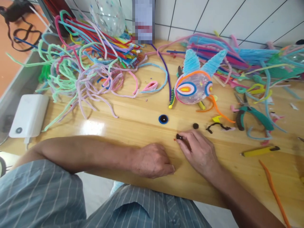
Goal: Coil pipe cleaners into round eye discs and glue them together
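Observation:
My right hand [200, 153] pinches a small black round piece [179, 137] between thumb and fingers, just above the table. My left hand [152, 161] rests near the table's front edge, curled into a fist, with nothing visible in it. Beyond the hands lies a black disc with a blue rim and a white dot [163, 119], like an eye. A second small black round piece [195, 126] sits close to my right knuckles. Farther back stands a clear rounded craft figure [192, 95] with fuzzy blue ears [192, 61] and coiled pipe-cleaner eyes [186, 89].
Tangled pipe cleaners [78, 74] cover the back left, with more bundles [232, 52] at the back right. Green-handled pliers [255, 115], a yellow cutter [260, 151] and an orange pipe cleaner [273, 185] lie to the right. A white power bank [29, 115] lies at left.

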Available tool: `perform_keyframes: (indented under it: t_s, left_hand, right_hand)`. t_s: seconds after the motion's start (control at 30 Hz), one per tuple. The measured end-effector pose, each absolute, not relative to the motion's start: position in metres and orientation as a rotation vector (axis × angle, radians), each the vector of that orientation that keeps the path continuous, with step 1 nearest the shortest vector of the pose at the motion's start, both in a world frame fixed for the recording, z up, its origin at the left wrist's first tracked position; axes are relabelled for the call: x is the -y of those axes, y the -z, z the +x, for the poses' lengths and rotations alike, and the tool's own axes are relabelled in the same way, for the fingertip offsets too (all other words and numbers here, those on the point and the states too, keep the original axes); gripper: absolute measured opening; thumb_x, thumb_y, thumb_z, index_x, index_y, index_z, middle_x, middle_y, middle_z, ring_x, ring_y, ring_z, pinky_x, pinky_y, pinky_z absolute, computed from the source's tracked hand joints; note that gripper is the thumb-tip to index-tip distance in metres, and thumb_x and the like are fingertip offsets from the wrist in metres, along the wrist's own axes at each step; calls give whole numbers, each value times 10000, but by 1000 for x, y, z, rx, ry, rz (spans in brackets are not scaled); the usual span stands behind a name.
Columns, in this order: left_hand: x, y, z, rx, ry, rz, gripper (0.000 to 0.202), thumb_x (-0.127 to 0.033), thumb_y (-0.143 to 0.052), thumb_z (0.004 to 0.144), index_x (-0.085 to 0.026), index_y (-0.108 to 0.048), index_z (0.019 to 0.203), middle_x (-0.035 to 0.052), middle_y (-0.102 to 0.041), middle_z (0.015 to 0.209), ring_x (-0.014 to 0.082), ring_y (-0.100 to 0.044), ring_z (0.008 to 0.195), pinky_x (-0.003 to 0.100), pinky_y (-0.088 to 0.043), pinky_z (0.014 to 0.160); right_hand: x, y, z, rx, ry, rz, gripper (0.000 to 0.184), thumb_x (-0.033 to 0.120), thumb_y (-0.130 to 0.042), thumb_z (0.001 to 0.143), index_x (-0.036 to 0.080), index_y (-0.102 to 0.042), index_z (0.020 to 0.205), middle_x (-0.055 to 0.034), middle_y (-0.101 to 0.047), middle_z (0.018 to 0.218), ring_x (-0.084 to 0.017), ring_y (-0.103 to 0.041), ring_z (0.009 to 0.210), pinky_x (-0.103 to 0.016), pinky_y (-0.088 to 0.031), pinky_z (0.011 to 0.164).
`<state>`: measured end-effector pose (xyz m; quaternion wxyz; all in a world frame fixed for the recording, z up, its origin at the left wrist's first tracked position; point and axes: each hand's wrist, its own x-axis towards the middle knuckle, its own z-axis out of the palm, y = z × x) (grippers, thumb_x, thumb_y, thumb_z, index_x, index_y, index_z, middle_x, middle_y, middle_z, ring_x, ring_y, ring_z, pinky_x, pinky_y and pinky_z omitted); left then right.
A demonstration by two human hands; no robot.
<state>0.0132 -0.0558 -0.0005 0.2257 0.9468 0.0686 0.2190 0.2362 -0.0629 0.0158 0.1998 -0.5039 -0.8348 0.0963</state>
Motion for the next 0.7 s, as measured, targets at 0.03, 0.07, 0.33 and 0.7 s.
perform_keyframes:
  t_s: [0.03,0.07,0.33,0.7]
  left_hand:
    - [56,0,13,-190,-600,2604,195,-159,-578,971,-184,-641,787,-14,-642,607,146,-612,572,344,-403,570]
    - [56,0,13,-192,-598,2597,192,-159,-579,970,-184,-640,790,-15,-645,611,145,-613,572,344,-404,569]
    - [55,-2,13,-196,-535,2615,199,-155,-557,979,-185,-648,804,-13,-660,629,149,-624,582,360,-422,564]
    - [55,0,13,-185,-537,2634,216,-156,-547,981,-189,-649,793,-12,-648,626,148,-607,585,364,-401,558]
  right_hand:
    - [63,-16,237,2335,-293,-1406,65,200,-602,1012,219,-645,1058,-62,-750,942,-210,-709,852,-346,-553,785]
    - [63,-16,238,2336,-312,-1402,66,195,-598,1016,221,-642,1059,-64,-751,951,-211,-714,858,-347,-560,787]
    - [62,-15,241,2331,-385,-1409,93,163,-584,1018,218,-647,1058,-58,-741,938,-207,-715,853,-348,-579,793]
    - [66,-20,234,2352,-242,-1290,110,189,-635,987,213,-733,1030,-52,-703,886,-157,-669,743,-285,-534,674]
